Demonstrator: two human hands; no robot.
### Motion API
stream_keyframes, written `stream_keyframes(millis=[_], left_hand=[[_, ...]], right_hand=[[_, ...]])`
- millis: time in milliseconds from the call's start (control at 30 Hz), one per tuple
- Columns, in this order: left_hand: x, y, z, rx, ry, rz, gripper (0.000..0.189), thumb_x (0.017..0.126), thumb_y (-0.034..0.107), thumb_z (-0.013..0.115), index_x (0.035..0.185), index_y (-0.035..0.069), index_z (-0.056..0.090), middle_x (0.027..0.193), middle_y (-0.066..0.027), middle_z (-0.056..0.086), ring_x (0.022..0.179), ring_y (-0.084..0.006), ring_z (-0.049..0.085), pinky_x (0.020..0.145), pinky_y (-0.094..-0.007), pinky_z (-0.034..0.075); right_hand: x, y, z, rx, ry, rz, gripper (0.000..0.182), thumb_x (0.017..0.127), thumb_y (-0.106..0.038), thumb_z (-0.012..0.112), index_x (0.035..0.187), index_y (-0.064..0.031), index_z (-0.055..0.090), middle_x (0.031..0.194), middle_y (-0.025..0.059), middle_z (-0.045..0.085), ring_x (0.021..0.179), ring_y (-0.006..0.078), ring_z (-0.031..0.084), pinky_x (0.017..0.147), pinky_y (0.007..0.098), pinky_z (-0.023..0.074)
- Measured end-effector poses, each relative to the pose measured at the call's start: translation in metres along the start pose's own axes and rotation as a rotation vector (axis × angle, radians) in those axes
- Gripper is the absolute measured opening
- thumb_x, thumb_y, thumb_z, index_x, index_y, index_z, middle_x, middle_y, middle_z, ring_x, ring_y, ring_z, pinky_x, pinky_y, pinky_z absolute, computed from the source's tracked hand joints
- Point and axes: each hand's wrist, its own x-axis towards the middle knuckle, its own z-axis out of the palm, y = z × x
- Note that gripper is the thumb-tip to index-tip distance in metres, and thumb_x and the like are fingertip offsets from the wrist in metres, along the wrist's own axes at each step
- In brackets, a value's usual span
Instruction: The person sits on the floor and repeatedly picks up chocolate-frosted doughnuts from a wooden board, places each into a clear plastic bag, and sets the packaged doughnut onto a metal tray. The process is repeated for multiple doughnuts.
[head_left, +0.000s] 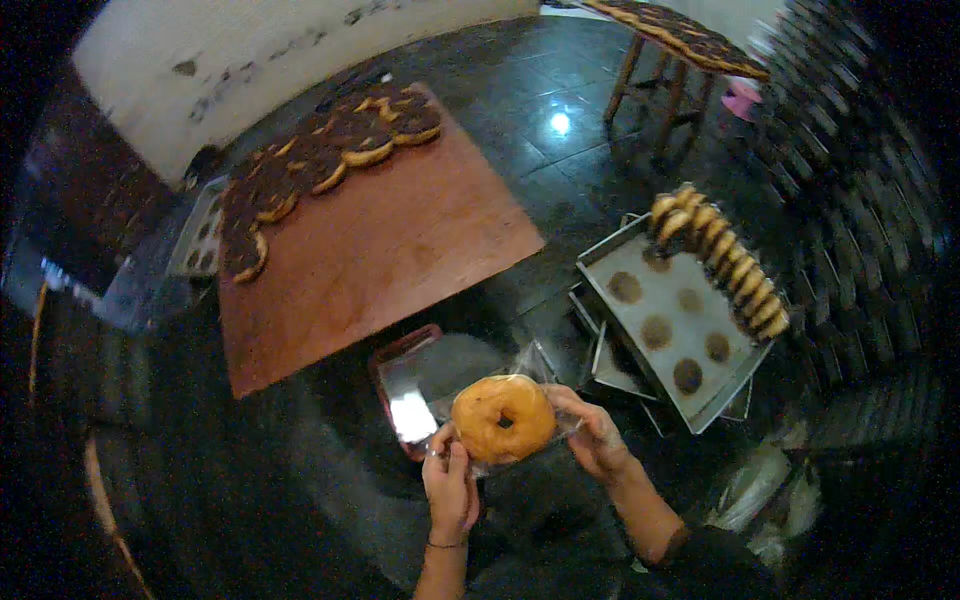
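Note:
A golden ring-shaped bread like a doughnut (491, 439) sits in or against a clear plastic bag (534, 364), held up before me. My left hand (448, 480) grips its lower left side, thumb toward the front. At the right, my right hand (592, 435) has its fingers on the edge of the clear plastic. Whether the bread is fully inside the bag cannot be made out. Below and behind it lies a shallow container with a reddish rim (382, 375), holding something clear and shiny.
Chocolate-topped breads (322, 150) cover the far side of a reddish-brown board (390, 232). To the right, a row of breads (724, 255) stands along a metal baking tray (679, 300), stacked on other trays. A wooden stool (667, 82) bears more breads. Plastic bags (757, 487) lie lower right.

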Motion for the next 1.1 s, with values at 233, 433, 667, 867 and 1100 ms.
stream_keyframes(millis=[233,433,667,867,1100], left_hand=[[0.014,0.012,0.059,0.476,-0.344,0.194,0.027,0.085,0.001,0.05,0.112,-0.003,0.052,0.112,-0.0123,0.051,0.102,-0.0208,0.053,0.089,-0.0315,0.044],[0.011,0.024,-0.022,0.61,0.007,0.218,0.025,0.086,0.006,0.05,0.108,-0.004,0.055,0.103,-0.0099,0.058,0.092,-0.0174,0.058,0.08,-0.0285,0.048],[0.007,0.009,-0.063,0.572,0.133,0.102,0.028,0.091,0.015,0.051,0.112,-0.003,0.053,0.108,-0.0123,0.057,0.1,-0.0227,0.056,0.086,-0.0335,0.046],[0.0,0.016,-0.036,0.23,0.126,-0.043,0.03,0.09,0.017,0.052,0.113,-0.002,0.054,0.11,-0.0123,0.057,0.102,-0.0232,0.056,0.089,-0.034,0.045],[0.013,0.001,-0.055,0.636,0.102,-0.019,0.032,0.091,0.018,0.051,0.116,-0.002,0.052,0.113,-0.0142,0.055,0.104,-0.0257,0.055,0.09,-0.0366,0.044]], right_hand=[[0.015,-0.011,-0.036,0.712,0.655,-0.063,0.05,0.084,-0.031,0.057,0.125,-0.0084,0.041,0.122,0.0072,0.05,0.113,0.0237,0.048,0.098,0.0433,0.0368],[0.078,-0.002,-0.253,0.003,1.335,-0.585,0.054,0.075,-0.012,0.067,0.122,-0.0069,0.042,0.117,0.0089,0.05,0.106,0.0219,0.05,0.091,0.0347,0.0411],[0.162,0.011,-0.353,-1.021,1.621,-0.384,0.08,0.074,-0.026,0.068,0.136,-0.004,0.022,0.137,0.0268,0.028,0.127,0.0396,0.027,0.106,0.0435,0.0199],[0.178,0.019,-0.37,-0.961,1.658,-0.331,0.083,0.077,-0.03,0.063,0.14,-0.008,0.013,0.143,0.0274,0.008,0.132,0.0416,0.012,0.107,0.048,0.013],[0.148,-0.007,-0.362,-1.11,1.614,-0.386,0.086,0.076,-0.032,0.066,0.14,-0.0071,0.014,0.142,0.027,0.009,0.132,0.0421,0.008,0.107,0.0475,0.0153]])
